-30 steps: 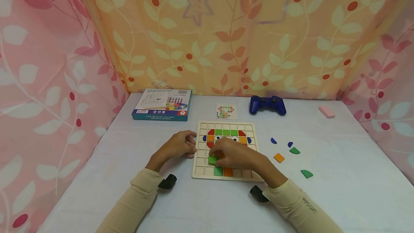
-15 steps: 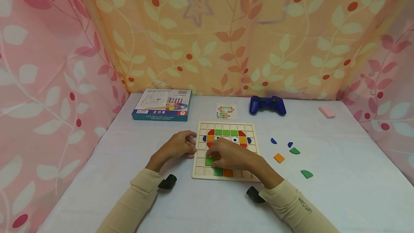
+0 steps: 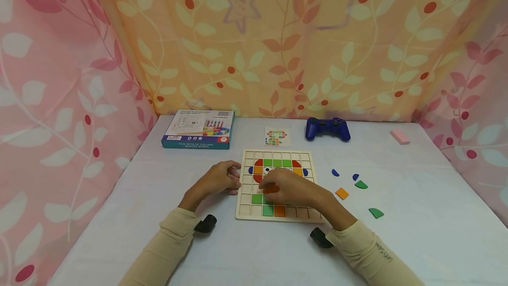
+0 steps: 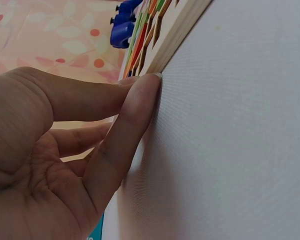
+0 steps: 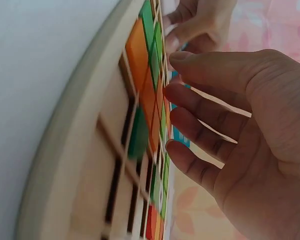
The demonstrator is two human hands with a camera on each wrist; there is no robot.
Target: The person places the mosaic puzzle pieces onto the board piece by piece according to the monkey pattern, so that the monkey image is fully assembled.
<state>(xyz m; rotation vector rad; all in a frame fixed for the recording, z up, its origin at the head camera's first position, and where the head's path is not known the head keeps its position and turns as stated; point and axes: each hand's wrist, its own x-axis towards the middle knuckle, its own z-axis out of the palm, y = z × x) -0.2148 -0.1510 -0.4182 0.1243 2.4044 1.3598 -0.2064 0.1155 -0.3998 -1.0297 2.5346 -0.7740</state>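
Note:
A wooden grid board (image 3: pixel 246 210) lies on the white table with colored tiles forming a figure with eyes. My left hand (image 3: pixel 223 177) is at the board's left side; in the left wrist view its thumb and index fingertips (image 4: pixel 149 86) are right at the board's edge. Above the middle of the board is my right hand (image 3: pixel 291 186), covering some tiles. The right wrist view shows its fingers (image 5: pixel 190 117) spread and loosely bent, with nothing between them. A light green square tile (image 3: pixel 257 198) sits flat in a cell left of the right hand's fingertips.
Right of the board lie blue half-rounds (image 3: pixel 335 173), green quarter-rounds (image 3: pixel 376 212) and an orange square tile (image 3: pixel 342 193). Behind it are a pattern card (image 3: pixel 278 137), a blue game controller (image 3: pixel 327 129) and a boxed set (image 3: pixel 198 129). A pink block (image 3: pixel 399 137) lies far right.
The right hand set the green square tile, earlier tilted at its fingers, flat into a cell, let go and drew slightly right. The left hand has stayed at the board's edge.

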